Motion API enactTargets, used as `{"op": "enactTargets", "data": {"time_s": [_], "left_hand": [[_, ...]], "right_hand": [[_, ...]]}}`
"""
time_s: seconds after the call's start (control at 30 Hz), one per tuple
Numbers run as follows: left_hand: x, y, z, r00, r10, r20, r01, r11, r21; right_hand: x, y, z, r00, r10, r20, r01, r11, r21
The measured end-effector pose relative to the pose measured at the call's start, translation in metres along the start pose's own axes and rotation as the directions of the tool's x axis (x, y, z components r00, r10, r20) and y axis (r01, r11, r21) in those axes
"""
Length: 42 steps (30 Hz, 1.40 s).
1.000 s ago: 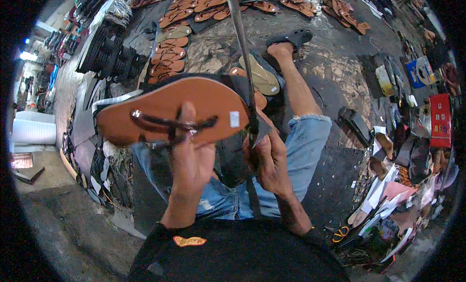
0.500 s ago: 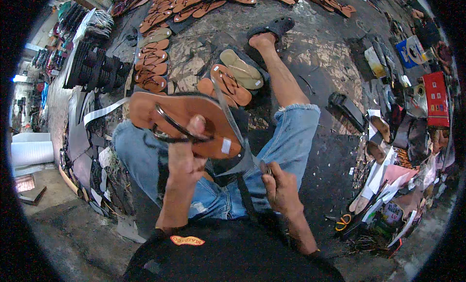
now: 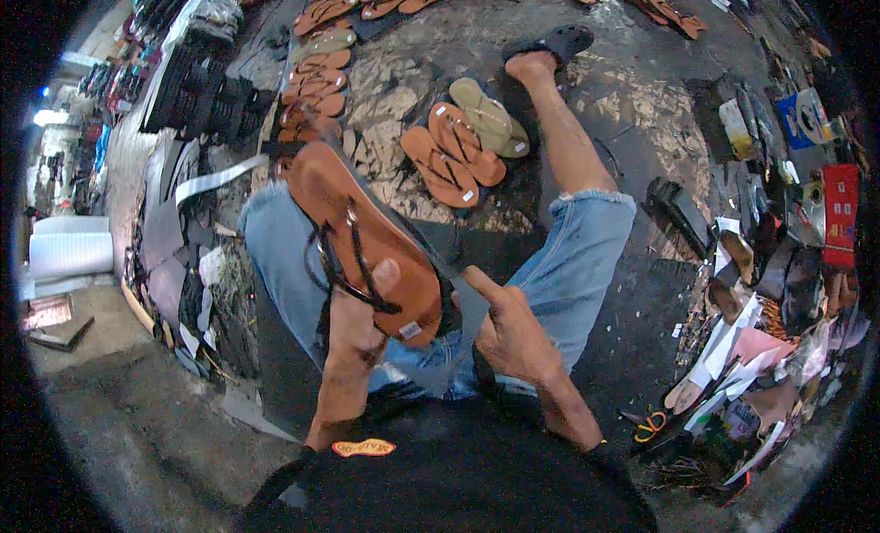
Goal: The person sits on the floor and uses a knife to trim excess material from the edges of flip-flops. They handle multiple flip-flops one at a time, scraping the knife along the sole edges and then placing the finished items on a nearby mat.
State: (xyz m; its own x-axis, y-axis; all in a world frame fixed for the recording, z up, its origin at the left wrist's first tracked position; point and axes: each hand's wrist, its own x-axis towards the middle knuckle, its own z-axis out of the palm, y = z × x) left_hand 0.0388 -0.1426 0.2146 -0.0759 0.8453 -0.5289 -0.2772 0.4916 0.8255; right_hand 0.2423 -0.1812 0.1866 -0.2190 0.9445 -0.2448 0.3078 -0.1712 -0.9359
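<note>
A brown flip-flop (image 3: 390, 249) with dark straps and a small white label is held up over my lap, tilted, its footbed facing me. My left hand (image 3: 356, 327) grips it from below, the thumb showing on the footbed among the straps. Close to the heel edge, my right hand (image 3: 518, 340) is closed round what looks like a knife (image 3: 471, 306) with a wide grey blade, the index finger stretched along it. The handle is hidden in the fist. Whether the blade touches the sole I cannot tell.
Brown flip-flops (image 3: 440, 171) and an olive pair (image 3: 490, 120) lie ahead on the floor. More flip-flops (image 3: 316, 84) form a row beyond. Black stacked soles (image 3: 206, 98) stand left. At right lie scraps, yellow-handled scissors (image 3: 650, 427) and a red box (image 3: 841, 217).
The flip-flop has turned more upright, its toe swinging up. My right hand has turned, its index finger now extended along the blade. The view has shifted, moving the surroundings rightward.
</note>
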Motion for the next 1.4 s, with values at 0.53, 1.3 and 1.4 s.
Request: {"op": "enactTargets", "data": {"time_s": [0.53, 1.3, 1.4], "left_hand": [[-0.013, -0.003, -0.02, 0.984, -0.054, 0.167, 0.07, 0.993, -0.092], [-0.018, -0.012, -0.014, 0.97, -0.017, 0.241, -0.042, 0.97, 0.241], [-0.004, 0.024, 0.021, 0.947, 0.23, 0.225, -0.274, 0.943, 0.189]], "right_hand": [[-0.012, 0.025, 0.0, 1.0, -0.005, 0.016, 0.007, 0.992, -0.125], [0.079, -0.003, 0.014, 0.915, 0.029, -0.403, 0.209, 0.82, 0.533], [0.055, -0.015, 0.013, 0.913, -0.03, -0.407, 0.206, 0.894, 0.397]]}}
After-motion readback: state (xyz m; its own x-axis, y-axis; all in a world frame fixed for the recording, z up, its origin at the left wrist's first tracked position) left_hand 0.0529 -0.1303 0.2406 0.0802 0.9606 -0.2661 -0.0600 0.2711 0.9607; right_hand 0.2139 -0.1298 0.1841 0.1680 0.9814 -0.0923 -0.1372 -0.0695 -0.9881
